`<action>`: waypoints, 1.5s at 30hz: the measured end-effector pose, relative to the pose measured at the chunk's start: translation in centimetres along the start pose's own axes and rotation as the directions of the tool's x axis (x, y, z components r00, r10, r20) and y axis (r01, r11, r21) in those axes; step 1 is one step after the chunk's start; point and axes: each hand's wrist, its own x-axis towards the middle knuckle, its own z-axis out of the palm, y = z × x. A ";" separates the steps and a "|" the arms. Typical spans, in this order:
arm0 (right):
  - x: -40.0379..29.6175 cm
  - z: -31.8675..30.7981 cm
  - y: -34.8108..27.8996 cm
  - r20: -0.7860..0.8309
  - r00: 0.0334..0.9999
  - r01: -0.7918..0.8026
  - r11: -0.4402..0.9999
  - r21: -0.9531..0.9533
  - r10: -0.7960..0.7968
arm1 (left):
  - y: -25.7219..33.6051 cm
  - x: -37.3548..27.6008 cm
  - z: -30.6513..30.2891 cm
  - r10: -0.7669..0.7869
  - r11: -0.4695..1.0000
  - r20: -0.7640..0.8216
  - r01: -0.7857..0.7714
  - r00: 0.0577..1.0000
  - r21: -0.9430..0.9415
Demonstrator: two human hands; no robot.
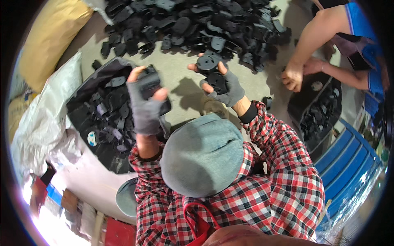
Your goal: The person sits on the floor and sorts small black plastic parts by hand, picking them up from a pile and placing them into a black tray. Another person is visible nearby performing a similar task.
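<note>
My left hand, in a grey fingerless glove, is raised over the right side of a black bin and grips a dark plastic part; it is somewhat blurred. My right hand, gloved the same way, holds black plastic parts with round discs, one above another, between thumb and fingers. Beyond both hands lies a large heap of black plastic parts on the floor. The black bin holds more loose dark parts and a round white piece with blue marks.
At the right, a co-worker's hands are above another black bin of dark parts. A blue slatted plastic object stands lower right. White sacks and a tan sack line the left. A single black part lies near my right forearm.
</note>
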 end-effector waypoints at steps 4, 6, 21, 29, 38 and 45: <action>6.1 4.8 4.0 0.152 0.959 -0.186 0.937 -0.294 0.238 | 1.4 -2.8 -7.5 -0.054 0.953 -0.017 0.046 0.998 -0.299; 8.6 7.4 6.3 0.238 0.930 -0.157 0.887 -0.434 0.281 | 1.6 -4.2 -8.8 -0.056 0.883 -0.020 0.040 0.998 -0.467; 3.4 0.8 3.7 0.262 0.889 0.313 0.081 -0.946 -0.375 | -0.1 -1.5 -4.5 0.644 0.216 -0.054 -0.113 0.763 0.970; -0.6 -7.1 -2.1 0.169 0.694 -0.333 -0.520 -0.787 -0.700 | -9.7 5.6 11.4 0.154 0.253 0.507 -0.530 0.848 0.810; -1.1 -8.7 -0.6 0.267 0.679 -0.202 -0.523 -0.828 -0.684 | -11.9 8.0 12.6 0.221 0.052 0.565 -0.588 0.795 0.807; -0.9 -6.7 -2.4 0.201 0.595 -0.100 -0.320 -0.942 -0.778 | -10.8 6.9 9.1 0.070 0.891 0.254 -0.175 0.965 0.420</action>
